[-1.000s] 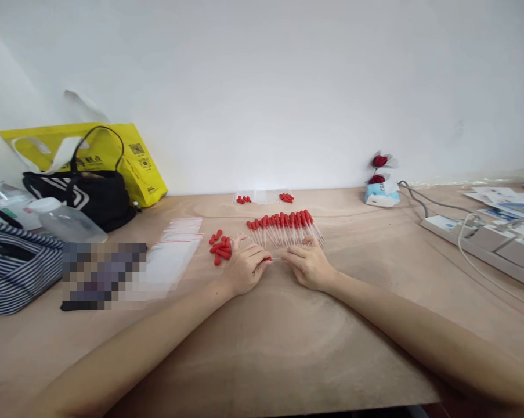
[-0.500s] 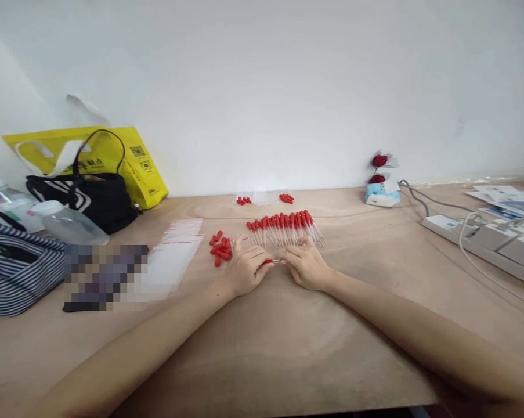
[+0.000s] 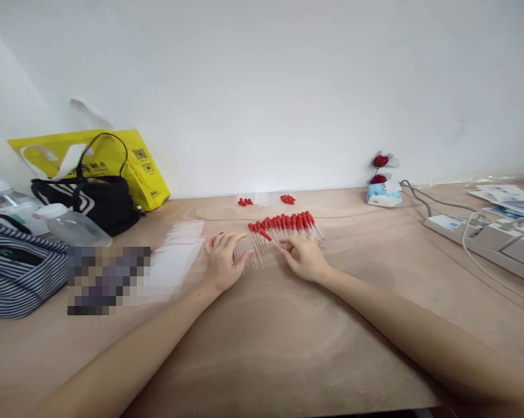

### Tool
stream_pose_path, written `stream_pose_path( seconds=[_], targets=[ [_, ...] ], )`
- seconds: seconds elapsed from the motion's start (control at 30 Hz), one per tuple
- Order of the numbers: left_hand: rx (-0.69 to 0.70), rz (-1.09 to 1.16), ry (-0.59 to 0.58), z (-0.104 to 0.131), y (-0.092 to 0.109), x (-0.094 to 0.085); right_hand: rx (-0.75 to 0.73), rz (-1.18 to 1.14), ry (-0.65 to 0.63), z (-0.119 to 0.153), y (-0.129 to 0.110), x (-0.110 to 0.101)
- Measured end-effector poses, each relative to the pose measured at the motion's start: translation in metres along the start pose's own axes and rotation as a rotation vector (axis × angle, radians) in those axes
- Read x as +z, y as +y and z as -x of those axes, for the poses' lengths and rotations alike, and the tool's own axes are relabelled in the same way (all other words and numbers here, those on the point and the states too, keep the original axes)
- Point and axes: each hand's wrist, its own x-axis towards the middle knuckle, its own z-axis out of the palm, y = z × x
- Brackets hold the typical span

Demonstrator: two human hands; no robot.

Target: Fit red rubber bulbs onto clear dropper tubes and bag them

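Observation:
Between the thumb and fingers of my right hand (image 3: 306, 259) is a dropper (image 3: 266, 235), a clear thin tube with a red rubber bulb pointing up and left. My left hand (image 3: 225, 262) reaches over the loose red rubber bulbs (image 3: 219, 234), its thumb apart from the fingers; most of those bulbs are hidden under it. Right beside its thumb lie several bare clear tubes (image 3: 256, 255). Behind both hands a row of droppers with red bulbs (image 3: 290, 222) lies side by side, bulbs toward the wall.
Clear bags (image 3: 262, 199) with red bulbs lie by the wall. Flat zip bags (image 3: 177, 255) are left of my left hand. Farther left stand a striped bag (image 3: 20, 273), a plastic bottle (image 3: 76, 225), black and yellow bags (image 3: 148, 168). Right: a tissue pack (image 3: 383, 196) and power strip (image 3: 483, 244).
My hands have parted. The left moved left, off the dropper and over the loose bulbs; the right now holds the dropper alone, its bulb raised toward the row.

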Motion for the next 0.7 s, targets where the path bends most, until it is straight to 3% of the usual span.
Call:
stream_pose_path(
  seconds=[0.13,0.4,0.5,0.6,0.7],
  targets=[
    [-0.161,-0.034,0.002,0.004,-0.017,-0.006,0.260,-0.098,0.056,-0.025,-0.015,0.019],
    [-0.239,-0.087,0.039,0.003,-0.032,-0.012,0.427,0.094,0.050,-0.063,-0.029,0.049],
    [-0.194,-0.098,0.009,0.001,-0.039,-0.014,0.425,0.090,0.043,-0.064,-0.026,0.050],
    [-0.092,-0.081,-0.086,-0.002,-0.049,-0.020,0.381,0.101,0.065,-0.058,-0.028,0.045],
    [0.024,-0.016,-0.177,-0.006,-0.059,-0.026,0.319,0.147,0.009,-0.050,-0.034,0.036]
  ],
)
